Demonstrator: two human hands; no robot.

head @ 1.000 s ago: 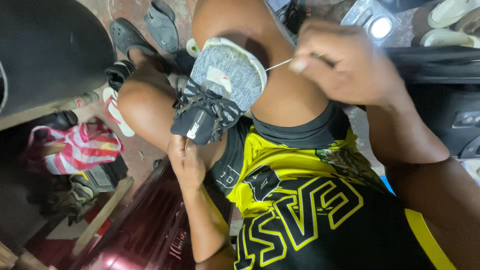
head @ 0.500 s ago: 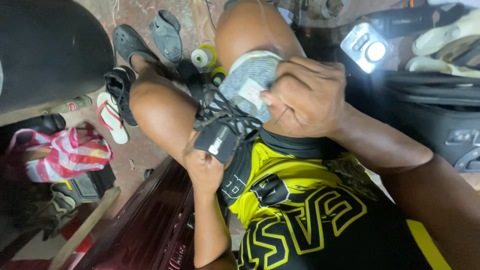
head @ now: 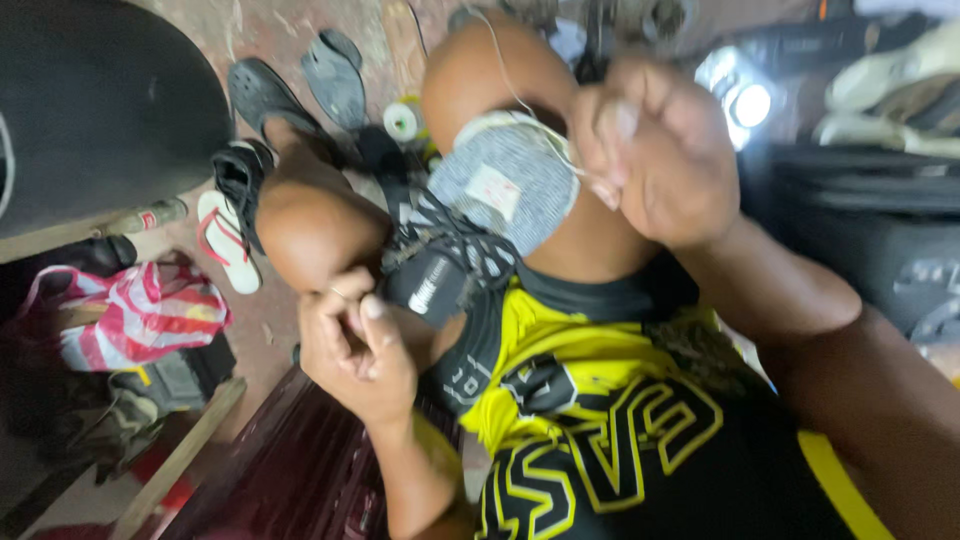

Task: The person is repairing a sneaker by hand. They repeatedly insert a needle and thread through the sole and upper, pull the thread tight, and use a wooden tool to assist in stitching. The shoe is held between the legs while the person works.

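Right hand pinches a pale thread taut above a grey sneaker.
Left hand, fingers curled closed, grips the sneaker's black tongue near the laces; the shoe rests between the person's knees, sandals lying far left on the floor.

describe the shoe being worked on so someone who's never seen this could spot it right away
Start at the person's two bare knees in the middle of the view; the sneaker is wedged between them, above the yellow-and-black shorts. The left hand grips its black tongue end. Unlike the flat dark sandals on the floor, it has a grey knit upper, white sole edge and black laces.
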